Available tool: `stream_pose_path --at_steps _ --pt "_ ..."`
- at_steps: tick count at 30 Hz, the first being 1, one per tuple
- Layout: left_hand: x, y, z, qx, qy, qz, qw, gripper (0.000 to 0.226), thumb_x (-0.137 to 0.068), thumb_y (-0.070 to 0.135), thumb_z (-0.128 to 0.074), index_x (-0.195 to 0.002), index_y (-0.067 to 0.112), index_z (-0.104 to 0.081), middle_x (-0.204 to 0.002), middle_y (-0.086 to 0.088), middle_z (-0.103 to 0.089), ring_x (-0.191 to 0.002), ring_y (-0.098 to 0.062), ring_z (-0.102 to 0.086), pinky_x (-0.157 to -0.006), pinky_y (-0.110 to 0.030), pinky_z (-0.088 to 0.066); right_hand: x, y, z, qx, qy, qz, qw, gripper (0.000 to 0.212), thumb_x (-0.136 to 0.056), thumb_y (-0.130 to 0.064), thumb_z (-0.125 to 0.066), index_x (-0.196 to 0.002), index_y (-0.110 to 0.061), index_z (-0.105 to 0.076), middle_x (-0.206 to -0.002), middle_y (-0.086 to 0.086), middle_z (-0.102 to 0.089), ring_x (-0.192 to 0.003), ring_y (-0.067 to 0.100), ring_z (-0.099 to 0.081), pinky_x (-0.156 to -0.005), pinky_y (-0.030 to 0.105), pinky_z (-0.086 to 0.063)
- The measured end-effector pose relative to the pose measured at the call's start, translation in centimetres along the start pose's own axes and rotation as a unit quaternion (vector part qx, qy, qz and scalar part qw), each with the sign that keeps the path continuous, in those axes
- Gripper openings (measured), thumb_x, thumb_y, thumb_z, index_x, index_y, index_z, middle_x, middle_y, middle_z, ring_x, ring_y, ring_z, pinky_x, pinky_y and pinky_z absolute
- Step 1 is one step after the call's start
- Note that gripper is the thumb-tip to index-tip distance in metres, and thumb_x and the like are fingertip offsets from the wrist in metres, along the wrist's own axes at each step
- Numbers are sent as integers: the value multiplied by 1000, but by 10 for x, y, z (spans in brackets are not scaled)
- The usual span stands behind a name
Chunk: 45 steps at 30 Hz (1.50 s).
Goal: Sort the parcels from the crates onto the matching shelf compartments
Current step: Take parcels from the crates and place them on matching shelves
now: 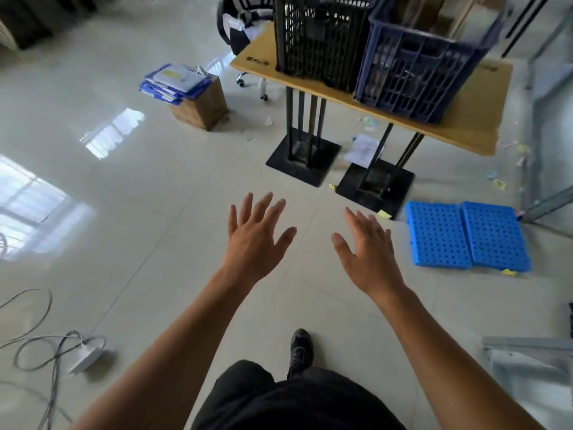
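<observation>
left hand (254,240) | right hand (369,252) | both spread; blue crate (418,69) well beyond

On the desk (465,125) the mesh crate (316,41) stands left of the slatted crate (412,72), touching it; on the floor (155,197) to the left, parcels (173,82) lie atop a cardboard box (204,107).

Light: bright, even daylight; white window glare on glossy floor (186,243) at 9 and 10 o'clock.
Shadows: soft, faint, under counter (465,125) toward 1 o'clock.
Blur: slight softness on black crate (319,41) and blue crate (418,66).
Distortion: wide-angle bending, strongest at 3 and 9 o'clock edges.
</observation>
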State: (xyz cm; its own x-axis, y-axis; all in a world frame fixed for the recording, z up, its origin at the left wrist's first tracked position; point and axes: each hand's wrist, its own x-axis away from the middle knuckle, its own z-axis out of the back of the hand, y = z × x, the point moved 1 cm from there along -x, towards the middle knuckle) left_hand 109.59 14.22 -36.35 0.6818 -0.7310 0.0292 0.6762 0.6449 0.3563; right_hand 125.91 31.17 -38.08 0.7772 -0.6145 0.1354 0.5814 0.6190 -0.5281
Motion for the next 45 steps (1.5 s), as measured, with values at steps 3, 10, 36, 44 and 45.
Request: stream_pose_path --at_steps 3,10,36,44,45 --pt "-40 -4 12 25 26 -7 999 62 -102 62 -37 -158 38 -28 -170 7 -20 -159 -23 3 -127 -51 6 -44 -10 10 3 -2 19 1000 69 -105 -59 -35 -165 -29 -19 -172 5 -23 -161 26 -8 -129 57 -8" --pt "-152 -30 24 7 30 -38 999 61 -103 62 -37 -159 39 -29 -171 4 -17 -158 -26 6 -126 -54 5 -149 -26 26 23 8 26 999 69 -104 -57 -37 -165 -26 -24 -171 7 -25 -161 28 -8 -129 57 -4" --pt "-545 114 8 56 -19 -266 962 67 -98 74 -22 -157 43 -22 -171 5 -12 -158 -25 10 -122 -48 13 -406 41 181 31 194 -154 968 79 -96 -68 -24 -164 -28 -27 -170 5 -28 -159 26 -16 -125 58 -21" --pt "-652 212 -4 62 -68 -283 955 76 -94 77 -26 -159 40 -16 -171 9 -7 -157 -17 11 -127 -46 2 -488 125 254 -15 254 -141 957 70 -101 -56 -39 -160 -17 -38 -164 13 -37 -155 31 -27 -121 61 -29" --pt "-664 225 -8 72 -79 -279 954 77 -93 77 -26 -159 40 -16 -170 10 -8 -157 -16 9 -127 -46 1 -494 136 262 -22 263 -146 953 68 -103 -54 -42 -160 -18 -37 -164 12 -37 -156 31 -26 -121 61 -29"
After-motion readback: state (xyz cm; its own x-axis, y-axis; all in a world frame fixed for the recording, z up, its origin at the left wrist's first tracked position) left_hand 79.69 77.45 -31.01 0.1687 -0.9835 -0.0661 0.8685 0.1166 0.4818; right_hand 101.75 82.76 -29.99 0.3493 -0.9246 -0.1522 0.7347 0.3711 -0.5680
